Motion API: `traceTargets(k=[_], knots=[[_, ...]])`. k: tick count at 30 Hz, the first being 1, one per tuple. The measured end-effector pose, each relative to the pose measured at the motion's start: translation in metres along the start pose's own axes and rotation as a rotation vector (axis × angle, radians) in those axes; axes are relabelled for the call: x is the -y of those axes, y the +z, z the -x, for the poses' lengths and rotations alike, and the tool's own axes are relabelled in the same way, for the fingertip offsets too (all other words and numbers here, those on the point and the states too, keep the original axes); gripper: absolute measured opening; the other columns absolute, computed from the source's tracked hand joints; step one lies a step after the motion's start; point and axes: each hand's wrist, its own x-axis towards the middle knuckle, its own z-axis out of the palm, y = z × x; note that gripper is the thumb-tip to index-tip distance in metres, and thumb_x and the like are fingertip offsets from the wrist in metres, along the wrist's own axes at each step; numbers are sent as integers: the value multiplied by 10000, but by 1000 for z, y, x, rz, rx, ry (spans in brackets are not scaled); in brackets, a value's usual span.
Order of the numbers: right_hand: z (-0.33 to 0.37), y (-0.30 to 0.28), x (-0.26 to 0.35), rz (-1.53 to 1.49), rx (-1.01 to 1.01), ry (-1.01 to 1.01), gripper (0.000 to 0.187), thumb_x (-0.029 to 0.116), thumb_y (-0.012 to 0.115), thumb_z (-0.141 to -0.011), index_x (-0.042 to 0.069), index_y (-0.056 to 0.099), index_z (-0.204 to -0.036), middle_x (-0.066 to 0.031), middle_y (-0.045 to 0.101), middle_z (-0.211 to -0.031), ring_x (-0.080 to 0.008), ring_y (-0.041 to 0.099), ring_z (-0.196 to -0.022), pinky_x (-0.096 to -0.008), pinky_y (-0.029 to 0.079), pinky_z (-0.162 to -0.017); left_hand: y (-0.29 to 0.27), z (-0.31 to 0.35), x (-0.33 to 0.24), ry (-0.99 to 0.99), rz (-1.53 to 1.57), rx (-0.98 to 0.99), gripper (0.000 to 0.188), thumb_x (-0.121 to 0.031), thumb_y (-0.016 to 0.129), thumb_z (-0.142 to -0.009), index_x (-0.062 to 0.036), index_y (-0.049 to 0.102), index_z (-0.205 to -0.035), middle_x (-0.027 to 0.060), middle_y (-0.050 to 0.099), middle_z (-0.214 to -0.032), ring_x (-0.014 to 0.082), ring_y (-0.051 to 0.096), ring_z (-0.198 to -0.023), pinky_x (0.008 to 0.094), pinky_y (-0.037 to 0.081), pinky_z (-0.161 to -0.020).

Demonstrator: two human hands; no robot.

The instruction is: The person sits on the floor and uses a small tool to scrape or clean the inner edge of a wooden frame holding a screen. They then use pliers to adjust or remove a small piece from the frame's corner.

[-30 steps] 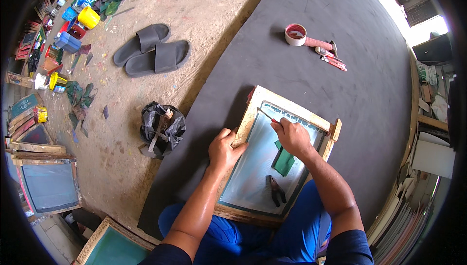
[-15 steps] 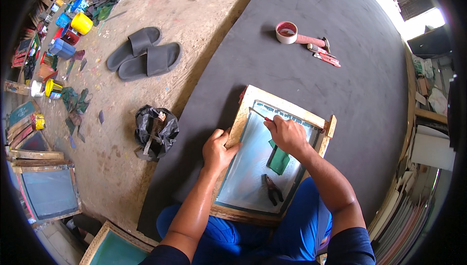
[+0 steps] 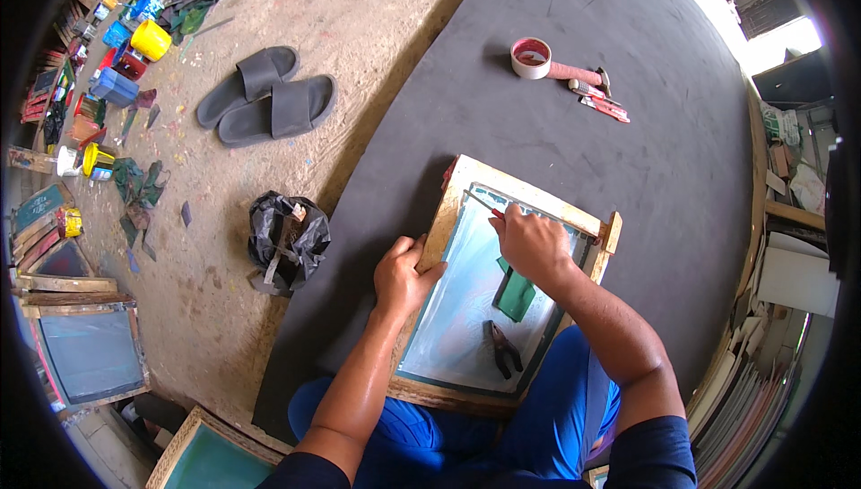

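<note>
A wooden screen-printing frame (image 3: 429,247) with pale blue mesh lies across my lap and the black mat. My left hand (image 3: 402,278) grips its left rail, thumb on top. My right hand (image 3: 536,242) is closed around what looks like a screwdriver (image 3: 484,205), with a thin metal shaft and a red end showing at the fist. The shaft's tip is at the frame's far left inner corner, beside a torn, dark-edged strip of mesh border. On the mesh below my right hand lie a folded green cloth piece (image 3: 515,295) and dark-handled pliers (image 3: 504,351).
On the black mat (image 3: 574,157) lie a tape roll (image 3: 531,58), a hammer (image 3: 578,74) and red cutters (image 3: 604,109). To the left on the floor are black slides (image 3: 278,110), a black plastic bag (image 3: 289,242), paint containers (image 3: 151,42) and more framed screens (image 3: 94,354).
My right hand has shifted very slightly, and the tool's tip has moved a little up and right along the far inner edge. My left hand keeps its grip on the frame.
</note>
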Motion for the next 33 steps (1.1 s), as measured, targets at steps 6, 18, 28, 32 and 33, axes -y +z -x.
traceTargets(k=[6, 18, 28, 32, 33], knots=[[-16, 9, -14, -109, 158, -31, 498, 422, 435, -1143, 1, 643, -977, -188, 748, -756, -372, 770, -693, -469, 610, -617, 1, 0, -1, 1, -22, -4, 582, -222, 908, -744, 17, 743, -1248, 131, 696, -998, 328, 726, -887, 407, 574, -769], [-15, 10, -16, -117, 235, 57, 543, 459, 472, -1120, -42, 677, -1077, -293, 740, -909, -459, 749, -920, -539, 577, -838, -3, -2, -4, 15, 11, -11, 435, -221, 891, -759, 34, 756, -1084, 134, 671, -945, 341, 708, -844, 434, 559, -726], [-31, 47, -39, -624, 350, 63, 594, 491, 455, -1125, -50, 686, -1035, -293, 731, -942, -441, 733, -946, -528, 548, -862, -2, -3, -5, 22, 24, -28, 341, -210, 886, -760, 7, 740, -980, 125, 662, -922, 342, 698, -817, 438, 545, -706], [-29, 37, -35, -638, 371, 128, 588, 494, 464, -1119, -38, 702, -1039, -293, 732, -939, -430, 734, -959, -532, 543, -866, -3, -2, -1, 7, 17, 24, 488, -248, 880, -774, 0, 748, -1172, 112, 652, -941, 328, 693, -823, 432, 557, -727], [-29, 41, -39, -717, 395, 161, 580, 491, 471, -1117, -33, 704, -1034, -287, 734, -921, -431, 737, -945, -531, 547, -855, -2, -2, -1, 11, 22, 22, 487, -249, 881, -773, -2, 748, -1170, 111, 652, -940, 327, 693, -822, 433, 556, -726]])
